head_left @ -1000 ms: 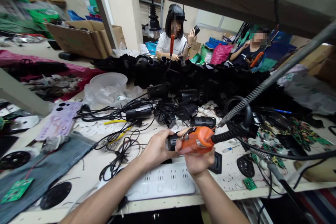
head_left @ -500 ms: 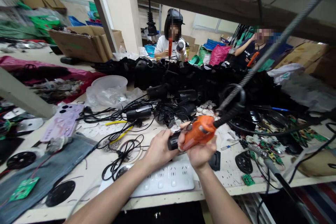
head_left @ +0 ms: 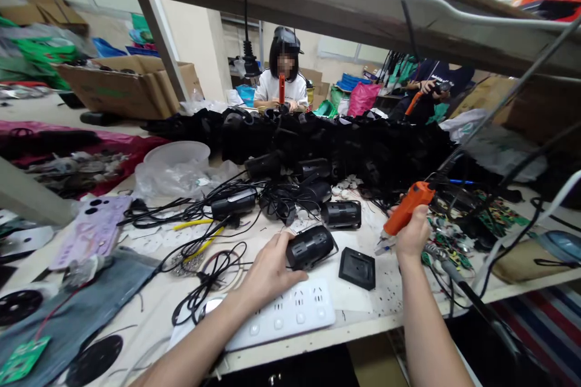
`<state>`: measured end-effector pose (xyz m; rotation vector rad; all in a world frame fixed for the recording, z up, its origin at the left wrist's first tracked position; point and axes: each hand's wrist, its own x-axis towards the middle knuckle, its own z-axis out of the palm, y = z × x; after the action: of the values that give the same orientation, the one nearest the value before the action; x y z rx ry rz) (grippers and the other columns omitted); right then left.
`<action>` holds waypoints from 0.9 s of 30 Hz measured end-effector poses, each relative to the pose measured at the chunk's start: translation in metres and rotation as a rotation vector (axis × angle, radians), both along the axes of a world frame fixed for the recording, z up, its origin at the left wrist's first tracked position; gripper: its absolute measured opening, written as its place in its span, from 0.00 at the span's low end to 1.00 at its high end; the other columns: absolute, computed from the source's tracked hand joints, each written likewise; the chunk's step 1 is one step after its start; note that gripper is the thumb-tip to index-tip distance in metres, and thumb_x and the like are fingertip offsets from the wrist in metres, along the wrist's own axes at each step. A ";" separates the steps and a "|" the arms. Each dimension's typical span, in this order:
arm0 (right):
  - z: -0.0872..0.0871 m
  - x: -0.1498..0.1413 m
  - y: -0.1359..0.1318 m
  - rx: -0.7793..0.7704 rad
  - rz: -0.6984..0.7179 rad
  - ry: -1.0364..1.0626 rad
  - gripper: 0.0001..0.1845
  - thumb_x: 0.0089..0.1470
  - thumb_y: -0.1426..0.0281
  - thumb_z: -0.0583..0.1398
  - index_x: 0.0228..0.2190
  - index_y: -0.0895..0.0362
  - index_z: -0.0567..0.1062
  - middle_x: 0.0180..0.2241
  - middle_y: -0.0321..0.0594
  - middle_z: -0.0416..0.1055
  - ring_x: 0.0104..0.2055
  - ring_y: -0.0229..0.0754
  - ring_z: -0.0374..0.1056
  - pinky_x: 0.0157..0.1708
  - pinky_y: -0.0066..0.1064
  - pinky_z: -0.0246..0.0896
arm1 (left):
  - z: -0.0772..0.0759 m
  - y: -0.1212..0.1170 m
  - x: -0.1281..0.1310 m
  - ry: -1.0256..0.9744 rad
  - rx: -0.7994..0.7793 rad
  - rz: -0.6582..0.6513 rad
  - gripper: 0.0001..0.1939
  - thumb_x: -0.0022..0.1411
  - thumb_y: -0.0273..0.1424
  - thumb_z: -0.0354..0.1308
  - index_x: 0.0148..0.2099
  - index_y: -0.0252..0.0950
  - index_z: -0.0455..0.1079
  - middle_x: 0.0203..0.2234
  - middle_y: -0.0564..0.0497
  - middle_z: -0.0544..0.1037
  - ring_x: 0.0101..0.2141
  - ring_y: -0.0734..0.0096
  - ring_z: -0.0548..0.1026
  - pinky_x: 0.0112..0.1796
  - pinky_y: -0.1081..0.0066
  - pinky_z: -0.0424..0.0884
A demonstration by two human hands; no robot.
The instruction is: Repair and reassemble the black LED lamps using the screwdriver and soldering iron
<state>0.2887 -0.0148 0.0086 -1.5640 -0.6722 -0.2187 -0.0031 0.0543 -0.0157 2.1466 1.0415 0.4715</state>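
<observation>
Two hands, two loads, and a counter full of cable

Our left hand [head_left: 267, 269] holds its grip wrapped on the black motor housing [head_left: 311, 247], which rests on the counter [head_left: 363, 308] just behind the white power strip [head_left: 290, 314]; our right hand [head_left: 414, 236] is closed round the orange electric screwdriver [head_left: 406, 208], raised off to the right. We judge its hanging cord [head_left: 499, 109] could snag the black cables [head_left: 218, 205], or the housing could roll if we loosen.

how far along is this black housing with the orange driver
Driving looks finished on this unit: the orange driver in the right hand is lifted clear of the black housing, which the left hand holds on the bench. Left: similar housings lie behind, their state unclear.
</observation>
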 end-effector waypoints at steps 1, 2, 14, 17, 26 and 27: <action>0.001 -0.001 -0.007 -0.013 -0.053 -0.020 0.37 0.54 0.41 0.47 0.34 0.63 0.74 0.29 0.47 0.70 0.33 0.50 0.69 0.36 0.43 0.64 | -0.002 0.000 0.000 -0.014 0.002 0.017 0.32 0.46 0.37 0.68 0.52 0.38 0.61 0.47 0.43 0.73 0.48 0.51 0.72 0.47 0.58 0.68; 0.002 -0.006 -0.013 -0.019 -0.112 -0.057 0.35 0.52 0.42 0.53 0.36 0.63 0.75 0.34 0.50 0.69 0.37 0.52 0.68 0.39 0.45 0.64 | -0.005 0.000 0.000 -0.025 0.004 0.031 0.32 0.46 0.37 0.68 0.52 0.38 0.61 0.47 0.43 0.73 0.47 0.51 0.73 0.46 0.58 0.69; -0.050 -0.163 0.002 -0.666 0.317 -0.475 0.44 0.44 0.52 0.68 0.56 0.64 0.66 0.54 0.60 0.61 0.55 0.62 0.60 0.53 0.52 0.61 | -0.025 0.001 0.001 -0.114 0.016 0.101 0.25 0.46 0.30 0.61 0.48 0.37 0.61 0.44 0.43 0.74 0.45 0.53 0.75 0.43 0.58 0.71; -0.046 -0.164 0.008 -0.747 0.295 -0.463 0.49 0.40 0.52 0.70 0.57 0.66 0.66 0.55 0.61 0.61 0.55 0.64 0.59 0.54 0.54 0.60 | -0.026 0.001 0.002 -0.107 0.014 0.124 0.24 0.45 0.29 0.60 0.46 0.38 0.60 0.44 0.43 0.74 0.45 0.53 0.75 0.43 0.59 0.71; -0.021 -0.157 0.014 -0.932 0.438 -0.328 0.55 0.36 0.53 0.71 0.61 0.65 0.61 0.54 0.58 0.61 0.57 0.63 0.58 0.57 0.50 0.56 | -0.029 0.003 0.002 -0.090 0.042 0.099 0.24 0.46 0.31 0.61 0.46 0.37 0.59 0.40 0.45 0.74 0.42 0.54 0.76 0.40 0.61 0.73; -0.021 -0.156 0.013 -0.942 0.455 -0.307 0.55 0.37 0.54 0.70 0.61 0.64 0.61 0.53 0.58 0.61 0.57 0.63 0.58 0.57 0.49 0.56 | -0.029 0.004 0.001 -0.087 0.057 0.084 0.24 0.46 0.31 0.61 0.46 0.37 0.59 0.40 0.45 0.74 0.42 0.54 0.76 0.40 0.60 0.73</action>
<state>0.1328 -0.0014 -0.0122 -2.2154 -1.4912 0.2514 -0.0020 0.0579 -0.0449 2.1178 1.0848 0.6353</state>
